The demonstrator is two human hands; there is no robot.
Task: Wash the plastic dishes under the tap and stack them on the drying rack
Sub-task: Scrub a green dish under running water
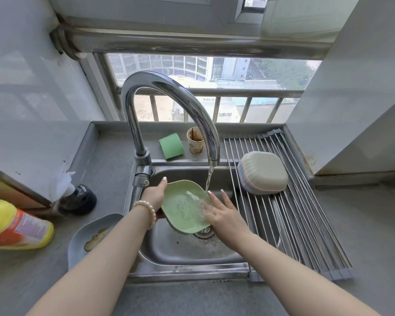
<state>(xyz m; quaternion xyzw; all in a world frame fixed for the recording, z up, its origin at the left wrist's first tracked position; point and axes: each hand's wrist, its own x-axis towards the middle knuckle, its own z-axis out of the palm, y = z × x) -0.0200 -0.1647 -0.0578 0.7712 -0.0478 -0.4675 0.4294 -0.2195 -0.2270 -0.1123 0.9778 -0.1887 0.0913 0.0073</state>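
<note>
Lying nearest on the grey surface, a blue dish with yellowish residue sits left of the sink. Above the basin, the left hand grips the tilted green dish by its left rim, thumb up along the edge, while the right hand lies with straight, spread fingers on the dish's right side. Water from the tap hits the dish. Farther right, upturned dishes are stacked on the drying rack. Behind stand a green sponge and a stained cup.
</note>
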